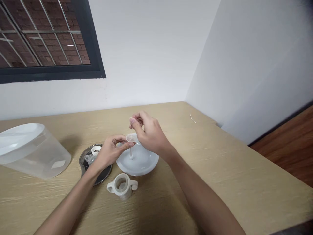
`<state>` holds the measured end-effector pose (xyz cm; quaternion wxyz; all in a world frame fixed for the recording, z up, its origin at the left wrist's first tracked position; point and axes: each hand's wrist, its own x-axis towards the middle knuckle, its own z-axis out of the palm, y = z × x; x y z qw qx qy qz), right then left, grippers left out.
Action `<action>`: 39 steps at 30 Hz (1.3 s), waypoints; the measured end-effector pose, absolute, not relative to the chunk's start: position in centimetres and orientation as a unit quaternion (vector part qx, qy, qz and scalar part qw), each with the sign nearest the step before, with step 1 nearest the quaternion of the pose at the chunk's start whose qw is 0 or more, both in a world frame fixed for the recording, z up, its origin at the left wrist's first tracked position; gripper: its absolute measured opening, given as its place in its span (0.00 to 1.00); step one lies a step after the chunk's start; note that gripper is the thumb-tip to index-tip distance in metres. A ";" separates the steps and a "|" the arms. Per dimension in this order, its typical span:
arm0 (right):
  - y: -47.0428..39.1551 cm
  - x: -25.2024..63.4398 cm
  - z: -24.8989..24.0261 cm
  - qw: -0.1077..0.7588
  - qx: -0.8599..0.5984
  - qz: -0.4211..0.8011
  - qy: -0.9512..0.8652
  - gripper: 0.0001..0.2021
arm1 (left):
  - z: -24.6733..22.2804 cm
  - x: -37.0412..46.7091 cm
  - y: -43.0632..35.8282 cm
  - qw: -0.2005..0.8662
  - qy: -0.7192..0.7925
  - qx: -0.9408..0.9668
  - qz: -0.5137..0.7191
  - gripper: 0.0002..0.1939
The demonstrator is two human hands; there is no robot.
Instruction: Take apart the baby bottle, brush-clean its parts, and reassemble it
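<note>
A small clear round disc (130, 138) is pinched at its edge between the thumb and fingers of my left hand (112, 149). Above it, my right hand (149, 132) grips the top of a thin upright rod (131, 131), which runs down at the disc's middle. Below the disc, the lower part of a thin stem ends in a small white knob (131, 156) over a white bowl (140, 163). In front of the bowl stands a two-handled cup (123, 187) with a clear lower part, touched by neither hand.
A dark metal tray (106, 173) at the left holds a white ring (96, 149) and clear plastic parts (90, 159). Farther left lies a large translucent container (46, 153). A thin white strip (193, 118) rests near the table's back right, by the wall.
</note>
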<state>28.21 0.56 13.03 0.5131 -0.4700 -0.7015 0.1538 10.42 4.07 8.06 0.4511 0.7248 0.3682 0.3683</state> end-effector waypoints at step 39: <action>0.3 29.8 15.0 0.765 -0.345 0.043 -0.542 0.07 | 7.3 10.4 4.2 0.386 0.377 0.784 0.307 0.04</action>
